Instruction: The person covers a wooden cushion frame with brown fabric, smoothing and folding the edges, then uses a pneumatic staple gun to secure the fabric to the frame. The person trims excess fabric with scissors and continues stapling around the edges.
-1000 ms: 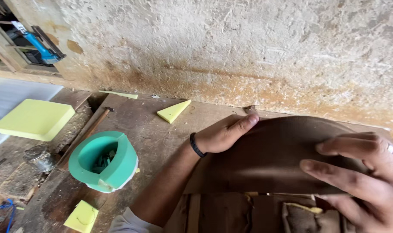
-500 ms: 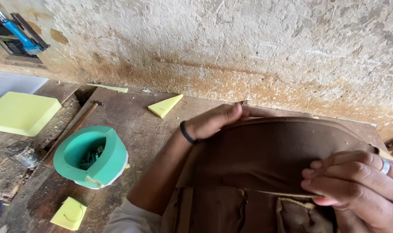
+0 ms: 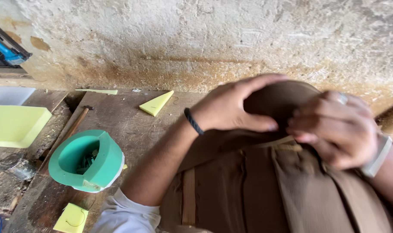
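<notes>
Wall (image 3: pixel 205 39) tight behind; open bench (image 3: pixel 131 125) left. Left hand (image 3: pixel 235 105) and right hand (image 3: pixel 334 129) curled, gripping brown fabric (image 3: pixel 248 185) top edge.

There is one view only, from a camera on the person's head, looking steeply down and forward at the wooden workbench (image 3: pixel 131 125) from close range. The rough plaster wall (image 3: pixel 205 39) runs across the top, just beyond the bench, and both forearms enter from the bottom edge.
</notes>
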